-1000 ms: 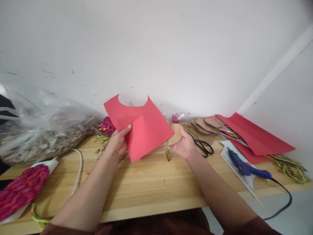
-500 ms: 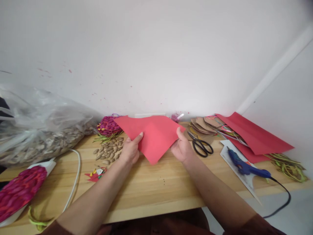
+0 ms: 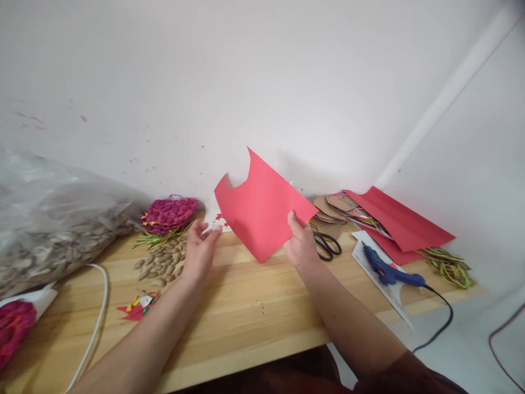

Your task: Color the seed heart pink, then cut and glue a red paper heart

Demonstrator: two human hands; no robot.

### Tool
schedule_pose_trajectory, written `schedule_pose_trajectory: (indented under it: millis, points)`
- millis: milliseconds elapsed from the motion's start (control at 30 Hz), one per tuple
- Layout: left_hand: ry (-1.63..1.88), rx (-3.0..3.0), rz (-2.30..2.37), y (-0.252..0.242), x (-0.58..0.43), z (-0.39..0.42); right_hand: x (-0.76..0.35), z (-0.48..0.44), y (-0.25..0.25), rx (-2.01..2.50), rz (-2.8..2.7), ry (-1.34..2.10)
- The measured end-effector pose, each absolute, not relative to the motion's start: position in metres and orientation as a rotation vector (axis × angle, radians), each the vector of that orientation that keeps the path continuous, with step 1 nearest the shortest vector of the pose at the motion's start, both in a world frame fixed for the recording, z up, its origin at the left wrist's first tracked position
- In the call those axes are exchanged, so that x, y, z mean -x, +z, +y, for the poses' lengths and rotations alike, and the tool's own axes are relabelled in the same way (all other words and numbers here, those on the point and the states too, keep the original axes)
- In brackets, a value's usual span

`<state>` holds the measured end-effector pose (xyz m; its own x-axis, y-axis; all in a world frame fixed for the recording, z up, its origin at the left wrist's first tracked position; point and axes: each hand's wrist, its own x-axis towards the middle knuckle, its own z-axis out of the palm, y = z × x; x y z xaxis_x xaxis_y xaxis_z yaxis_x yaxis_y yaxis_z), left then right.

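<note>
"What's hidden?"
"The blades of the scissors [image 3: 328, 247], mostly, behind the right hand [image 3: 301, 244] and red sheet [image 3: 264, 205]."
"Cut off?"
"The plastic bag [image 3: 53, 232] and a magenta piece [image 3: 16, 325], at the left edge. Dark specks [image 3: 263, 307] are too small to identify."

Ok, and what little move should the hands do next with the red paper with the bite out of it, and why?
Maybe the left hand should take the free left side of the red paper. Only the right hand grips it, near one corner, so the sheet tilts; the left hand looks empty and is close by.
</note>
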<state>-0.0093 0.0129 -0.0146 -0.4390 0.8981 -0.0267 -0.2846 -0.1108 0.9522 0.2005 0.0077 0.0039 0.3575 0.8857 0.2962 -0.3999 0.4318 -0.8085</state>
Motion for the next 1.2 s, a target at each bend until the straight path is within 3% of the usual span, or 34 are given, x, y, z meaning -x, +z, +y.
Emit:
schedule_pose_trajectory:
  millis: [100, 300, 500, 800, 1033, 1200]
  points:
    - [1.844, -1.08, 1.175, -0.009, 0.014, 0.008, -0.204, 0.002, 0.008, 0.779, -0.951, 0.646]
    - [1.155, -1.134, 0.516, 0.013, 0.006, -0.024, -0.209, -0.016, 0.009, 0.618, -1.663, 0.092]
    - [1.093, -0.89, 0.387, 0.026, 0.005, -0.03, -0.202, -0.021, 0.007, 0.595, -2.012, -0.154]
    - [1.087, -0.589, 0.625, 0.029, 0.002, -0.024, -0.199, -0.024, 0.005, 0.767, -2.106, 0.003]
    - [1.307, -0.472, 0.729, 0.033, 0.007, -0.014, -0.204, -0.015, 0.007, 0.965, -1.643, -0.039]
    - [1.25, -0.508, 0.754, 0.03, 0.004, -0.016, -0.199, -0.02, 0.009, 1.018, -1.679, 0.087]
